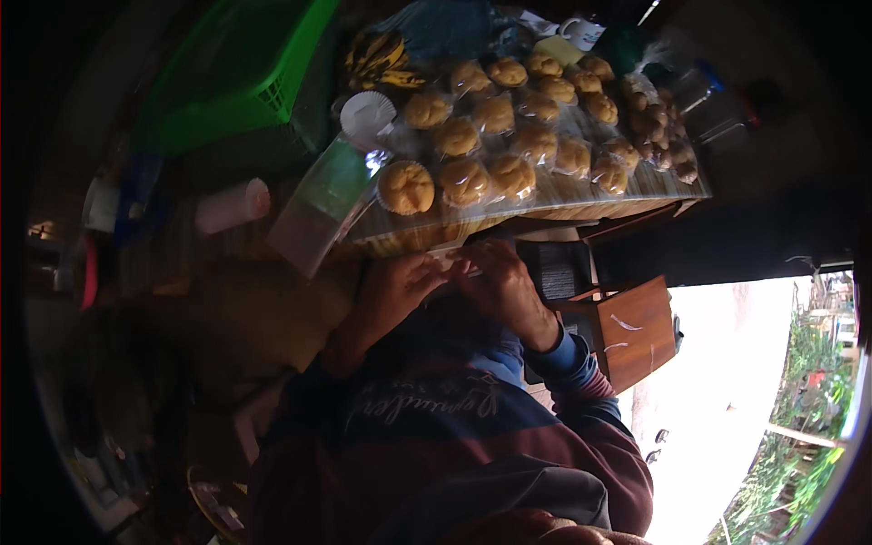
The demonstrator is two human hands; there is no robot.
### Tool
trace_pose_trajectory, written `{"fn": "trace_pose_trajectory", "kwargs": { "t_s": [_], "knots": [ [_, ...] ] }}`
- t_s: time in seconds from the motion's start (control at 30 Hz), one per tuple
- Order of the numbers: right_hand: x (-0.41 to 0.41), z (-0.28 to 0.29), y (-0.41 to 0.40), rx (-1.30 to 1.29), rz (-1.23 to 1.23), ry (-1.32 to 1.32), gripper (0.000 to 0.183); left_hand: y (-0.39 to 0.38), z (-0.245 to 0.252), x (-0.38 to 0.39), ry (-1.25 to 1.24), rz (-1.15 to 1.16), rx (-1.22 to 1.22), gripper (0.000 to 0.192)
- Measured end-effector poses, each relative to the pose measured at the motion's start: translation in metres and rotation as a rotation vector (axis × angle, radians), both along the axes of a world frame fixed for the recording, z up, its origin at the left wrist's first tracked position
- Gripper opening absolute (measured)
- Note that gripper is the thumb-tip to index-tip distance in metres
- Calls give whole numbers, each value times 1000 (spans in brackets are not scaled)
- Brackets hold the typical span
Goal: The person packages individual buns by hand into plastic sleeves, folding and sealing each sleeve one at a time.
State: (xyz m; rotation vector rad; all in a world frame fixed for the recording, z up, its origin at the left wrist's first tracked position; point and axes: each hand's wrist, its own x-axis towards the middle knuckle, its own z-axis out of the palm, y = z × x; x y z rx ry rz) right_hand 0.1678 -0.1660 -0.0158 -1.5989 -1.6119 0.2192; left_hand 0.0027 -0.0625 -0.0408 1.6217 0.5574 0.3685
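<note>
Just off the table's near edge, my left hand (398,283) and my right hand (501,272) meet, fingers bent around a small pale, thin piece (446,253); whether it is paper or plastic I cannot tell. Beyond them a bun in a white fluted paper cup (406,187) sits unwrapped on the table. Rows of buns in clear plastic bags (464,181) extend to its right and behind. Empty fluted paper cups (368,114) lie behind the unwrapped bun. A stack of clear plastic bags (327,197) hangs over the edge at the left.
A green plastic basket (272,88) stands at back left, beside bananas (381,60). A pink cylinder (234,204) lies at left. A bag of brown, lumpy items (654,126) and a white mug (581,33) are at right. A wooden chair (637,334) stands to my right.
</note>
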Motion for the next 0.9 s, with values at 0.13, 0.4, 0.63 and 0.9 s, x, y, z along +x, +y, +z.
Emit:
{"fn": "trace_pose_trajectory", "kwargs": {
  "t_s": [0.13,0.4,0.63,0.9],
  "knots": [
    [4,-5,-4,-52,84,130,17,-3,13,-3,82,-23,144,15],
    [11,-7,-11,-449,374,686,27,-3,3,-6,92,-105,466,24],
    [5,-17,0,-411,581,406,40,-1,13,-16,217,-200,385,32],
    [-31,38,20,-107,453,59,51,22,22,-48,-358,309,293,44]
  ]
}}
